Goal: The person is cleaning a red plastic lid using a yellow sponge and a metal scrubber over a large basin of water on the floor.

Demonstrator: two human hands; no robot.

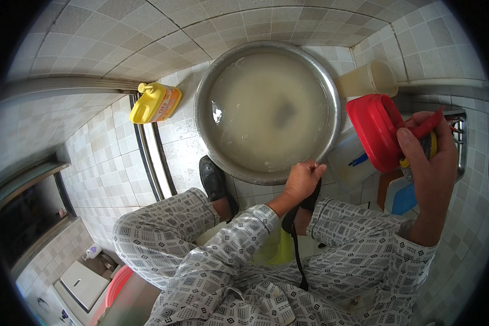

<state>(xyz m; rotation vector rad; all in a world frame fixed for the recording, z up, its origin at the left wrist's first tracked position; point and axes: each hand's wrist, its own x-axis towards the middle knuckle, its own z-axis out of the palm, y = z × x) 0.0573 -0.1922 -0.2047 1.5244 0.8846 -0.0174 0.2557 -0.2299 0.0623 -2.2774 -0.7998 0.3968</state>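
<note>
A large round stainless steel basin [199, 134] stands on the tiled floor before me, filled with cloudy water [248, 93]. Under the surface a dark patch shows, too blurred to name. My left hand [303, 179] is curled up at the basin's near rim; what its fingers close on, if anything, is hidden. Out to the right and above the floor, my right hand [430, 171] grips the handle of a red plastic scoop-like item [368, 130]. Partly behind its fingers is a grey and yellow object [428, 148], which I cannot name.
A yellow detergent jug [157, 104] stands left of the basin, by a door track [153, 159]. To the right are a translucent plastic container [371, 79], a clear bin [352, 163], a blue item [403, 195] and a metal rack [460, 142]. Tiled walls enclose the space.
</note>
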